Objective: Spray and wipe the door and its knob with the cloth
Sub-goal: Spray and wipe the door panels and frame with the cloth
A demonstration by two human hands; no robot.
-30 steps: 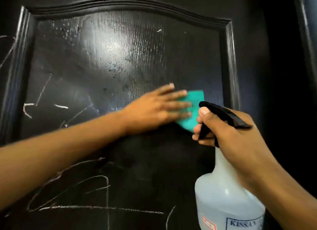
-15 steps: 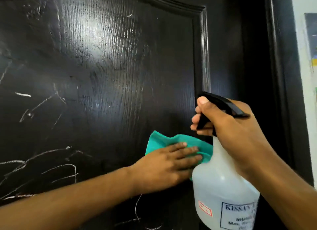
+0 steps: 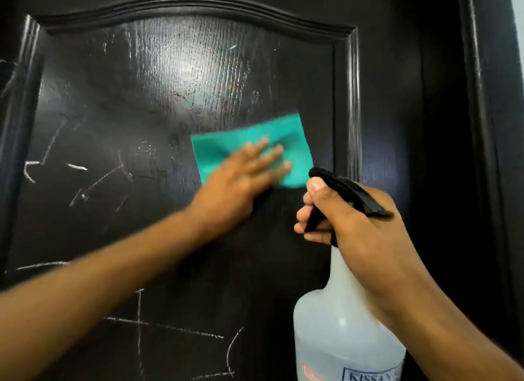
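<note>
The left hand (image 3: pixel 241 179) lies flat on a teal cloth (image 3: pixel 286 142), fingers straight and spread, pressing it against the black door (image 3: pixel 113 102). The cloth sits on the right half of the door's raised panel, just inside the moulded frame (image 3: pixel 344 97) that runs down that side, and below a bright patch of glare where the wood grain shows through. Both hand and cloth are blurred, so the cloth's edges are soft; its lower right corner dips close to the sprayer's nozzle.

The right hand (image 3: pixel 365 238) is curled around the neck of a spray bottle (image 3: pixel 340 318), fingers wrapped over the black trigger head (image 3: pixel 351 193), thumb tip up near the nozzle. The bottle is translucent white, upright, held in front of the door at the lower right, and it covers that part of the panel from where I stand. A printed label at its base is cut off by the edge of view.

White chalk-like scribbles (image 3: pixel 93 182) cross the panel's left side and more run along its lower part, under the left forearm. At the far right stands the dark door frame (image 3: pixel 479 125), with a sliver of pale wall (image 3: pixel 517 11) beyond it.
</note>
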